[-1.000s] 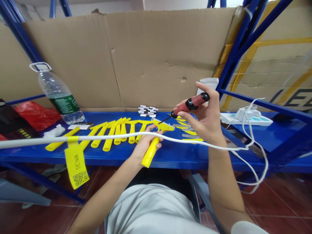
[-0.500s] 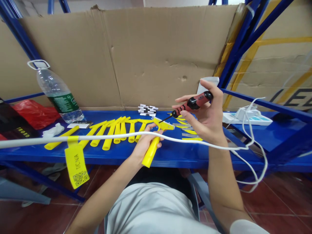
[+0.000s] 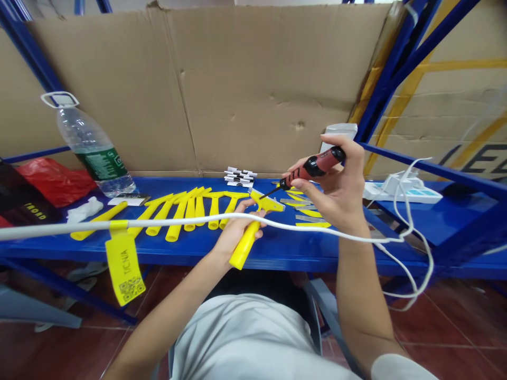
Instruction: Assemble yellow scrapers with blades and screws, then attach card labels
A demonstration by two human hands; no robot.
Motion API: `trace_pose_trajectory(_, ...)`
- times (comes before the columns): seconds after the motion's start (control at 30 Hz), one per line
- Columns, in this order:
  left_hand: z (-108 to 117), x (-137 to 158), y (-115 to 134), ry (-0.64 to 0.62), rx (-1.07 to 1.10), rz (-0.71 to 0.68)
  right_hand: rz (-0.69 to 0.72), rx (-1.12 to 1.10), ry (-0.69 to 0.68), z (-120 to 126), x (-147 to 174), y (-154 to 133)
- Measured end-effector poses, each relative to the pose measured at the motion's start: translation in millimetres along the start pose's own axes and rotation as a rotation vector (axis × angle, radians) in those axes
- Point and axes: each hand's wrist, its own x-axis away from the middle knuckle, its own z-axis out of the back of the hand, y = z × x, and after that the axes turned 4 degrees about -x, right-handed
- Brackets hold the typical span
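While your left hand (image 3: 233, 234) grips a yellow scraper (image 3: 244, 247) over the blue table (image 3: 174, 251), your right hand (image 3: 345, 196) pinches a screwdriver (image 3: 300, 175), tip at the scraper's head.
The near-left tag (image 3: 122, 258) seems to read "T/C N/A"; far-right cardboard (image 3: 463, 108) shows "LE"; floor (image 3: 443, 330) is red-tiled.

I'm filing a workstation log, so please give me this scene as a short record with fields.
Left hand: holds a yellow T-shaped scraper
Right hand: holds a red-and-black screwdriver, tip at the scraper's head
Blue bench, left part: row of yellow T-shaped handles, green-labelled bottle, red plastic bag
Beside right hand: yellow and grey strips, partly hidden
Far right: white power strip
Foreground: white cable with yellow tag
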Motion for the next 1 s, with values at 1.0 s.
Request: trace_pose_trajectory(1.0,-4.0,4.6,0.8,0.023,-0.073,-0.032,-0.044,-0.094,-0.032,2.9,0.1,2.2)
